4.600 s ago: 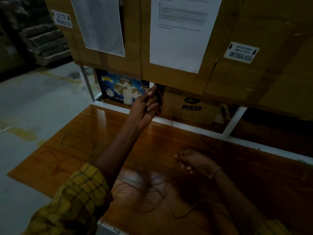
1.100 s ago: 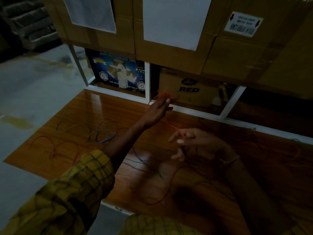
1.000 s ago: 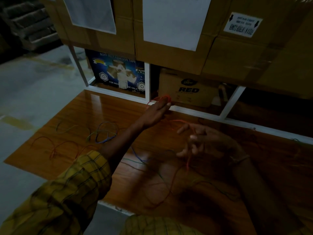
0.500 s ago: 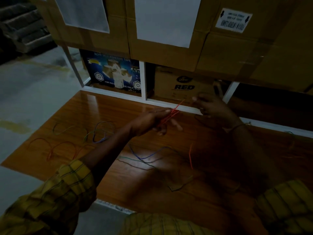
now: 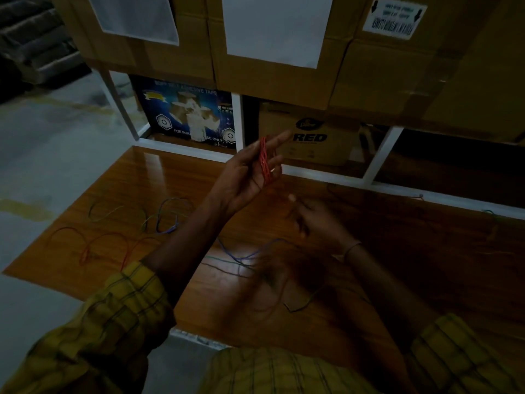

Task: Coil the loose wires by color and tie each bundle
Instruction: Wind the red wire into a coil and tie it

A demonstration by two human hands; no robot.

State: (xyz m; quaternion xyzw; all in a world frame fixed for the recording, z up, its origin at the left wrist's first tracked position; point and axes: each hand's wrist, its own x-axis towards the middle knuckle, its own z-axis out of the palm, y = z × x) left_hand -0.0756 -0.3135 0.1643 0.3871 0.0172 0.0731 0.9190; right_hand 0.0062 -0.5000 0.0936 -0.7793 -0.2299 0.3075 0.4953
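The left hand [image 5: 247, 172] was raised over the far middle of the worktop [image 5: 397, 251] with a red wire coil [image 5: 263, 160] wound round its extended fingers [image 5: 277, 139]; the thumb side was turned away, so how firmly it gripped the loops could not be made out. Half a second before, the same hand had been lower, pinching a straight run of red wire that stretched to the right hand up by the white rack rail [image 5: 321, 175]; now that run was gone from the air and sat as several crossed loops on the fingers, which suggested the red strand was nearly all taken up. The right hand [image 5: 315, 223] had dropped back toward the near side, just right of and below the left, fingers loosely curled; it was dark and blurred, and whether it still pinched a tail of the red wire could not be told. On the worktop below lay a loose blue wire [image 5: 244, 253] and a green wire [image 5: 224, 270], crossing each other. Farther left were a blue loop [image 5: 170, 214], a green loop [image 5: 105, 211] and more red wire [image 5: 105, 245], all uncoiled. Judging by this, the first red bundle looked close to ready for tying, while the other colours remained unstarted. Cardboard cartons [image 5: 284, 75] stood stacked on the rack beyond.
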